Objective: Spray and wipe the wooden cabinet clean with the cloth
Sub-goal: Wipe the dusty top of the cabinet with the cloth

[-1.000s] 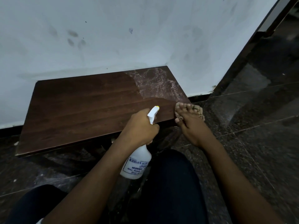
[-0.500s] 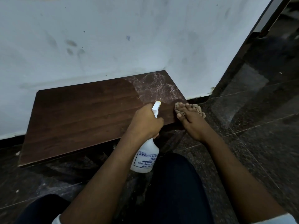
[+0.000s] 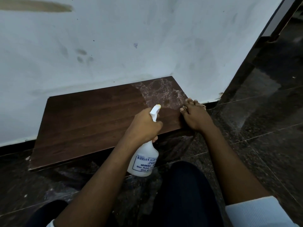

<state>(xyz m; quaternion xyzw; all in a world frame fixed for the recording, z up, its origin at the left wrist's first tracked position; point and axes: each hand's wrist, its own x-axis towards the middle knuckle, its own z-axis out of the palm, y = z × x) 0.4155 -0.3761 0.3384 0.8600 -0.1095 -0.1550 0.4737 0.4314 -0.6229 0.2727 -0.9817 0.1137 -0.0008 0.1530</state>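
The low wooden cabinet (image 3: pixel 91 122) stands against the white wall, its dark top facing me. Its far right corner is covered in pale wet streaks (image 3: pixel 162 90). My left hand (image 3: pixel 144 126) grips the neck of a white spray bottle (image 3: pixel 144 161) over the front right of the top, nozzle aimed at the streaked corner. My right hand (image 3: pixel 195 117) presses a tan cloth (image 3: pixel 202 105) against the cabinet's right edge; only slivers of the cloth show past the fingers.
The white wall (image 3: pixel 147 38) is smudged and rises straight behind the cabinet. Dark speckled floor tiles (image 3: pixel 262 128) spread to the right and front. A dark door frame (image 3: pixel 262 46) runs up at the right. My knees in dark trousers (image 3: pixel 183 194) are close to the cabinet front.
The view has shifted so the cabinet sits lower in the picture. Both hands keep their grips; the bottle's nozzle has edged toward the streaked corner and the right hand stays on the right edge.
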